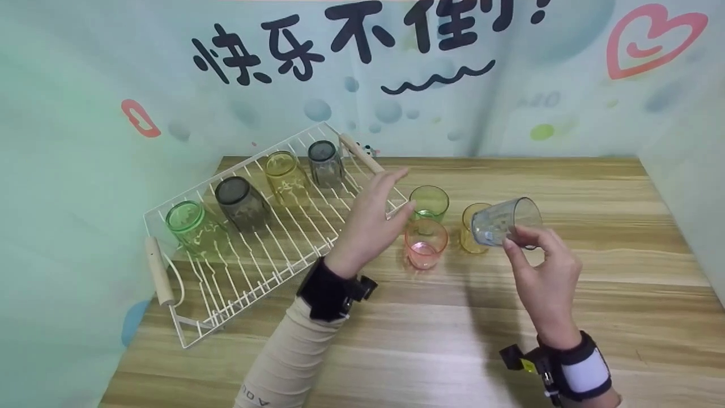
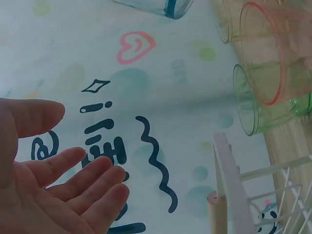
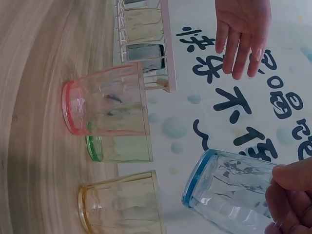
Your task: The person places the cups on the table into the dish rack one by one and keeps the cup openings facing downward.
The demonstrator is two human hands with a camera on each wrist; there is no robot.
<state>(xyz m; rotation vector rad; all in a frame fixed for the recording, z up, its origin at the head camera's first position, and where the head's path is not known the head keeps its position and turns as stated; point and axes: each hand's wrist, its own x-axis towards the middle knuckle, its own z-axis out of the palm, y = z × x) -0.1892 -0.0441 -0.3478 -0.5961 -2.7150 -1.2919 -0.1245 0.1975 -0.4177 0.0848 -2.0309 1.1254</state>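
Note:
My right hand (image 1: pixel 546 272) pinches a clear blue drinking glass (image 1: pixel 494 224) near its rim, thumb on one side and fingers on the other. The glass is tilted, its thick blue base pointing left, and in the head view it overlaps a yellow glass (image 1: pixel 471 241). In the right wrist view the blue glass (image 3: pixel 234 187) hangs above the tabletop. My left hand (image 1: pixel 371 218) holds nothing; its fingers are extended over the right end of the dish rack. Beside it, a green glass (image 1: pixel 430 201) and a pink glass (image 1: pixel 426 241) stand upright on the table.
A white wire dish rack (image 1: pixel 283 266) with wooden handles (image 1: pixel 158 272) lies angled at the left. Upside down in it sit a green glass (image 1: pixel 195 229), two dark grey glasses (image 1: pixel 243 204) and a yellow glass (image 1: pixel 286 178). A printed curtain (image 1: pixel 425 113) hangs behind the wooden table (image 1: pixel 612 272).

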